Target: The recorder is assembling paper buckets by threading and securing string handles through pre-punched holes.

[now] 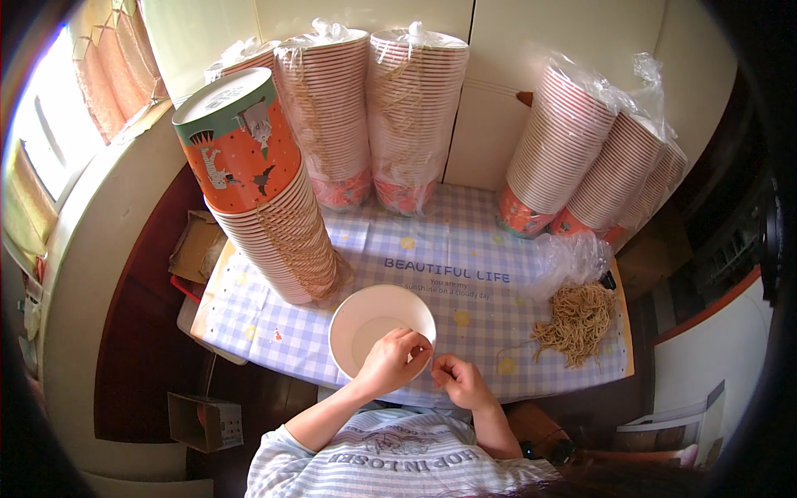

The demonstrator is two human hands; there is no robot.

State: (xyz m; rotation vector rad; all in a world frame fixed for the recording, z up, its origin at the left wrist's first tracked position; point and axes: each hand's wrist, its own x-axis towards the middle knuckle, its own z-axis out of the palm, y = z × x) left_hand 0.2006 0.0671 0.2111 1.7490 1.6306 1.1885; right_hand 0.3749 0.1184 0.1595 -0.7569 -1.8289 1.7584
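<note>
Hiding the five-o'clock part of the white bowl (353, 328) behind the left hand (388, 365); losing the fingertips in small, soft detail, so being unable to tell, for either hand, between gripping something fine and pinching on nothing. Masking most of a bagged stack (241, 56) at eleven o'clock behind the tall, orange-topped stack of paper tubs (241, 158) at ten; cutting off the room's corners in black. Reaching in from seven o'clock with the left arm, arching the wrist and curling the fingers down at the bowl's four-o'clock rim; reaching from five o'clock with the right hand (463, 383), bringing thumb and forefinger together just outside that rim. Showing the bowl at six o'clock, mouth up, by the near edge of the table (473, 332) with its blue-checked cloth; displaying tan strands (575, 328) at four o'clock below crumpled clear plastic (573, 259), wrapped tub stacks (556, 149) at two, and a bright window (62, 124) beside orange curtains (120, 66) at ten.
</note>
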